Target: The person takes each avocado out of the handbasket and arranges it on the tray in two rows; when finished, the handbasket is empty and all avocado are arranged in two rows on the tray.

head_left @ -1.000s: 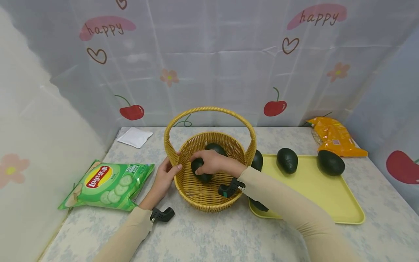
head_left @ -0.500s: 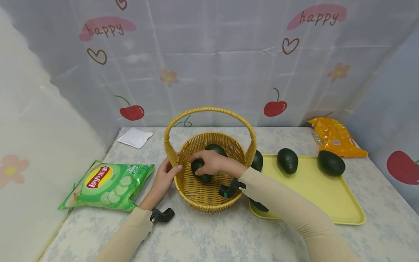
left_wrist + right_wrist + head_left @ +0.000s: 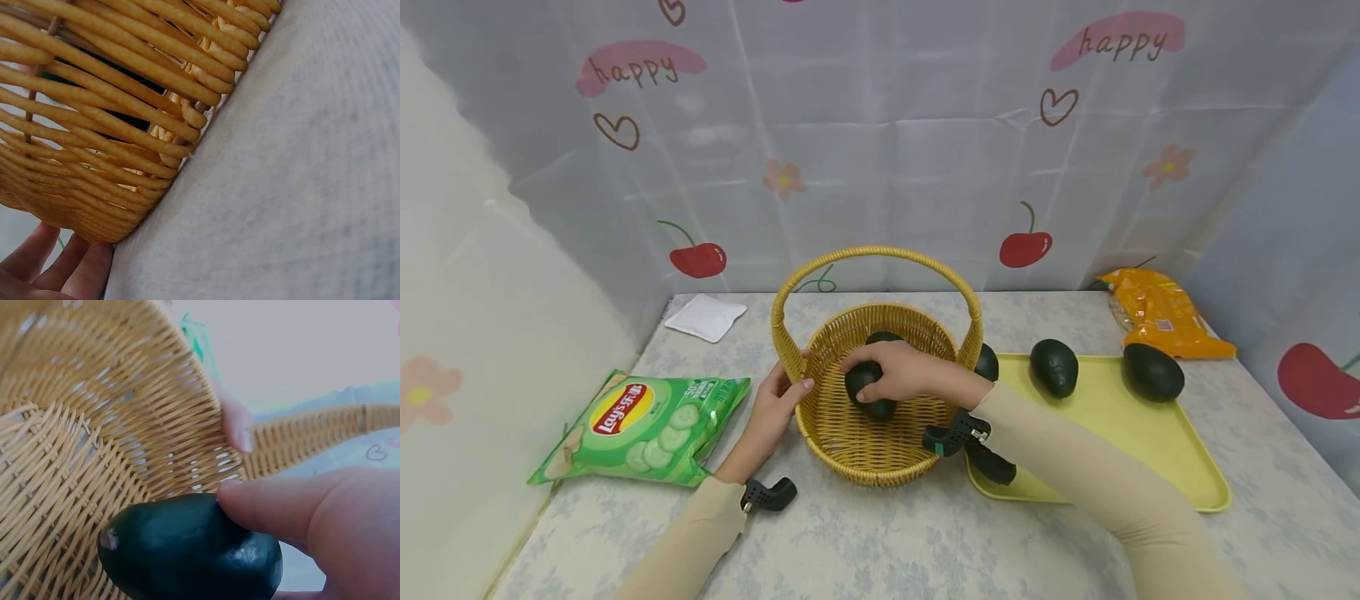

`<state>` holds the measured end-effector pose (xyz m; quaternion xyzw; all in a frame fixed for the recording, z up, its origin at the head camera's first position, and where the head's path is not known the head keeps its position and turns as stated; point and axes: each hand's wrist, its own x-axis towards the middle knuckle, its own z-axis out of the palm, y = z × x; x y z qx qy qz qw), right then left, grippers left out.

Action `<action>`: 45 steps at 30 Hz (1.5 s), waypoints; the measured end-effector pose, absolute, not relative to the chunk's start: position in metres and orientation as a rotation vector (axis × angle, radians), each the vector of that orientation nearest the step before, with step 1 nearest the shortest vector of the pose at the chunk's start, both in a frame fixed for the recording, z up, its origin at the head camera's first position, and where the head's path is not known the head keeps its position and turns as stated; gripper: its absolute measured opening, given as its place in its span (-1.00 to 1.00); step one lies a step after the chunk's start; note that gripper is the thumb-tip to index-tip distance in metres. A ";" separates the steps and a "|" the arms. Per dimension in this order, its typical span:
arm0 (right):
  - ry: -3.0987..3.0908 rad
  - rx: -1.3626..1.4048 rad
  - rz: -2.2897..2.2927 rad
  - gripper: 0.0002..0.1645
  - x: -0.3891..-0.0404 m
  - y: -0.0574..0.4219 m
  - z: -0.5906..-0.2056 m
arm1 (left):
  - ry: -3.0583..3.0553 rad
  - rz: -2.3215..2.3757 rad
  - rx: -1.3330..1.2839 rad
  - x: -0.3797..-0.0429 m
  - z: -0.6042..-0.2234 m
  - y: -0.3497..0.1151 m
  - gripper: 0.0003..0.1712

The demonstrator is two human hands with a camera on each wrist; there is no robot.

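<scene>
A yellow wicker basket (image 3: 857,454) with a tall arched handle stands mid-table. My left hand (image 3: 771,417) holds its left side, thumb over the rim by the handle's foot. In the left wrist view the fingers (image 3: 84,275) press against the basket's outer wall. Inside the basket, my right hand (image 3: 901,372) grips a dark green avocado (image 3: 872,404) from above. The right wrist view shows the thumb (image 3: 269,503) along the top of this avocado (image 3: 181,544), its stem end facing left. Behind the right hand sits another avocado (image 3: 883,337), partly hidden.
Right of the basket lies a yellow tray (image 3: 1120,442) bearing several avocados (image 3: 1054,368); my right forearm crosses over it. A green chip bag (image 3: 647,429) lies to the left. At the back are a white packet (image 3: 706,317) and an orange snack bag (image 3: 1165,312).
My right hand and the avocado it grips have shifted slightly right inside the basket, and the hand now covers more of the avocado behind it. My left hand keeps its hold on the rim.
</scene>
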<state>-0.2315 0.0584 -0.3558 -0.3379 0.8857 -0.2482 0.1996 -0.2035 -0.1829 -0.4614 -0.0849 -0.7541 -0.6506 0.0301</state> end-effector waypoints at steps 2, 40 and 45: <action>2.473 -0.937 -0.715 -0.43 -0.227 0.065 -0.350 | -2.328 -2.005 -0.256 -0.203 -0.461 -0.183 -0.40; 2.521 -0.858 -1.010 -0.47 -0.158 0.242 -0.313 | -2.331 -1.968 -0.238 -0.202 -0.460 -0.186 -0.41; 2.503 -0.791 -1.091 -0.46 -0.153 0.260 -0.319 | -2.326 -1.986 -0.243 -0.203 -0.461 -0.183 -0.40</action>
